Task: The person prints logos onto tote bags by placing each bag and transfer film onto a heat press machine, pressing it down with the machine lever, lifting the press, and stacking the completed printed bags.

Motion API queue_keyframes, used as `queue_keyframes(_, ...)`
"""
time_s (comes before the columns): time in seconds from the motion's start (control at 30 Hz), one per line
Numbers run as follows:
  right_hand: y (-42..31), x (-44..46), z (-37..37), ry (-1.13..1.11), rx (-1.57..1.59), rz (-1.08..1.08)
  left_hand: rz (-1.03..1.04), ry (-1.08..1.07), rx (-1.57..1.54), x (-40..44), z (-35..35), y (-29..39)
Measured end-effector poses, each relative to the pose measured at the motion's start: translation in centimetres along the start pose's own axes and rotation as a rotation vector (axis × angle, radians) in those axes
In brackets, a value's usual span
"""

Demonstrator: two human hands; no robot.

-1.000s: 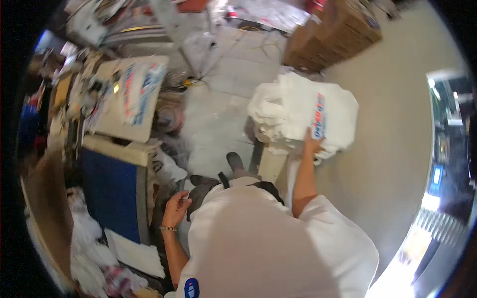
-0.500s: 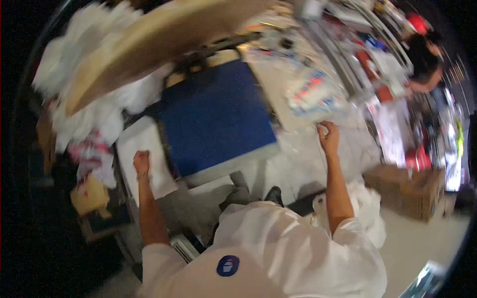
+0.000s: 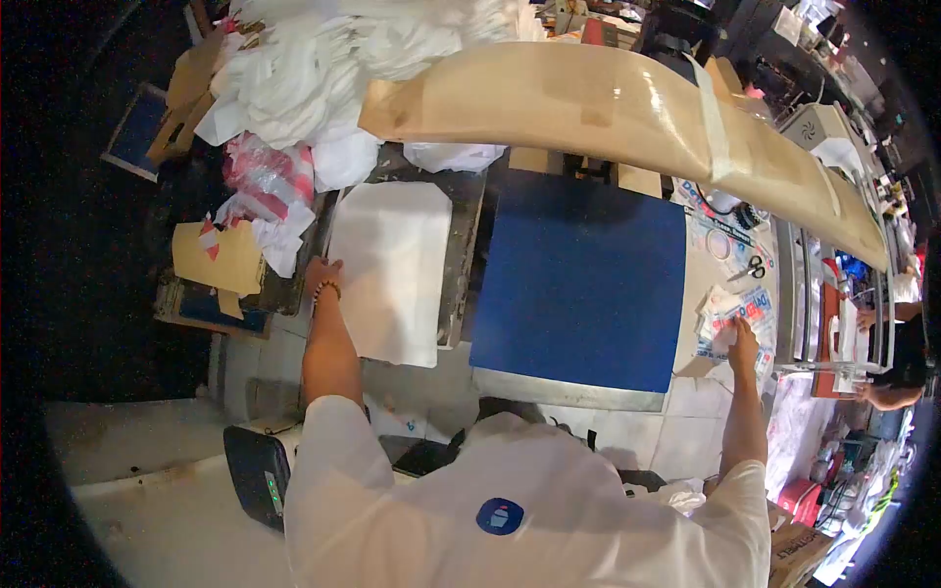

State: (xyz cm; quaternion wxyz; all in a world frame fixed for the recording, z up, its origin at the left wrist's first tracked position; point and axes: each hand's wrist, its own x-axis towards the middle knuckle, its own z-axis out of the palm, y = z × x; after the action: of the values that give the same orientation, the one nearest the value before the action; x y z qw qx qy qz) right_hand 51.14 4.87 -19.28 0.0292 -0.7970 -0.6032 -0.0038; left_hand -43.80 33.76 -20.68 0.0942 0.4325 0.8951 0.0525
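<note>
My left hand (image 3: 326, 274), with a beaded bracelet at the wrist, has its fingers curled at the left edge of a white cloth panel (image 3: 392, 274). This panel lies flat on a dark narrow board. My right hand (image 3: 743, 345) is at a loose pile of printed sheets (image 3: 755, 306) with red and blue lettering, fingers closed on a sheet at its lower edge. Between my hands lies a flat, dark blue square pad (image 3: 583, 284). Scissors (image 3: 753, 268) and a tape roll (image 3: 720, 245) rest beyond the sheets.
A long, curved tan board (image 3: 549, 93) crosses above the blue pad. White cloth (image 3: 343, 69) is heaped at the back left, near a red-and-white plastic bag (image 3: 270, 181). Metal frames (image 3: 809, 294) stand at right, with another person's arm (image 3: 892, 394) beyond. A black box (image 3: 257, 475) sits lower left.
The view has swung and steadied. My right hand has moved from below the printed sheets onto them. My left hand has gone to the white panel's left edge.
</note>
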Motion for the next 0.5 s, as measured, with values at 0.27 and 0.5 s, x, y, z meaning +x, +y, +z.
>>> queue_keyframes(0.27, 0.4, -0.6, -0.8, 0.068, 0.119, -0.078, 0.049, 0.143, 0.144, -3.8, -4.9, 1.7)
queue_keyframes(0.5, -0.9, -1.7, -2.0, 0.011, 0.142, -0.099, 0.580, 0.320, -0.203, -10.1, -12.7, 5.9)
